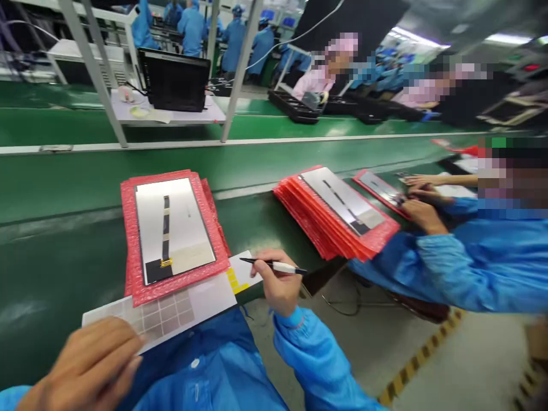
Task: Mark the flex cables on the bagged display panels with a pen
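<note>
My right hand (280, 282) grips a slim black-and-white pen-like tool (280, 266), its dark pointed end toward the left. My left hand (94, 362), slightly blurred, is at the lower left over a sheet of pale square labels (165, 313). Its fingers are bent and close together; whatever is between them, if anything, is hidden. Just beyond lies a display panel (184, 225), with a dark flex cable (166, 228) running down its pale back to a gold connector. Pink bubble-wrap sheets (128, 240) lie under the panel. A white sheet with yellow labels (238, 279) sits beside the right hand.
To the right is a stack of red bubble-wrap bags (308, 214) with another panel (342, 200) on top. A co-worker in a blue sleeve (449, 257) handles a further panel. A monitor (173, 80) stands on a shelf behind the green bench (51, 182).
</note>
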A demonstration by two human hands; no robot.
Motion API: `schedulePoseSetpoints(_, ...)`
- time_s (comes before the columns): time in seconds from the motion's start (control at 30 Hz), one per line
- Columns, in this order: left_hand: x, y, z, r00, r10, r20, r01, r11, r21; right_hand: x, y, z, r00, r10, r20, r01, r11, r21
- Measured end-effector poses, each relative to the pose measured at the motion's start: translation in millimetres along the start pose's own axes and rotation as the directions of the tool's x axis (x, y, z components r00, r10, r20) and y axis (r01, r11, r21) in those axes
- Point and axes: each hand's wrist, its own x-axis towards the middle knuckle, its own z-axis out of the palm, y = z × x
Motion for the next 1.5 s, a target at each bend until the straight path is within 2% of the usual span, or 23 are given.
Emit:
schedulePoseSetpoints(0.1, 11, 36, 34.5, 0.990, 0.020, 0.140, -0.024, 0.999, 0.023, -16, 19, -16, 0.983, 0.164, 0.080, -0.159, 0.985, -0.065)
schedulePoseSetpoints(0.2, 10, 46, 68.2, 0.961, -0.084, 0.265, 0.040, 0.985, 0.168, -34, 22, -10, 0.915, 0.347, 0.207, -0.321, 0.935, -0.150)
schedulePoseSetpoints(0.3, 2, 45, 89.7, 0.945, -0.167, 0.282, 0.085, 0.955, 0.283, -47, 20, 7, 0.857, 0.427, 0.289, -0.383, 0.903, -0.196)
schedulePoseSetpoints(0.4, -5, 41, 100.4, 0.954, -0.179, 0.239, 0.105, 0.950, 0.295, -54, 20, 24, 0.817, 0.448, 0.362, -0.414, 0.894, -0.172)
schedulePoseSetpoints(0.57, -11, 33, 105.1, 0.963, -0.201, 0.178, 0.152, 0.955, 0.253, -59, 24, 45, 0.822, 0.402, 0.404, -0.367, 0.915, -0.165)
schedulePoseSetpoints(0.7, -9, 26, 106.0, 0.948, -0.247, 0.199, 0.187, 0.942, 0.280, -60, 27, 53, 0.851, 0.364, 0.378, -0.327, 0.931, -0.159)
schedulePoseSetpoints(0.83, -2, 31, 102.5, 0.909, -0.323, 0.264, 0.246, 0.926, 0.287, -58, 29, 56, 0.871, 0.339, 0.356, -0.293, 0.940, -0.176)
schedulePoseSetpoints(0.97, 7, 37, 96.7, 0.874, -0.392, 0.287, 0.319, 0.909, 0.269, -55, 31, 59, 0.861, 0.356, 0.362, -0.280, 0.928, -0.246)
schedulePoseSetpoints(1.33, 10, 38, 94.2, 0.857, -0.390, 0.337, 0.319, 0.915, 0.247, -56, 36, 61, 0.844, 0.371, 0.386, -0.272, 0.918, -0.287)
schedulePoseSetpoints(1.5, 14, 40, 92.0, 0.853, -0.407, 0.327, 0.345, 0.910, 0.232, -57, 36, 64, 0.856, 0.360, 0.370, -0.252, 0.917, -0.307)
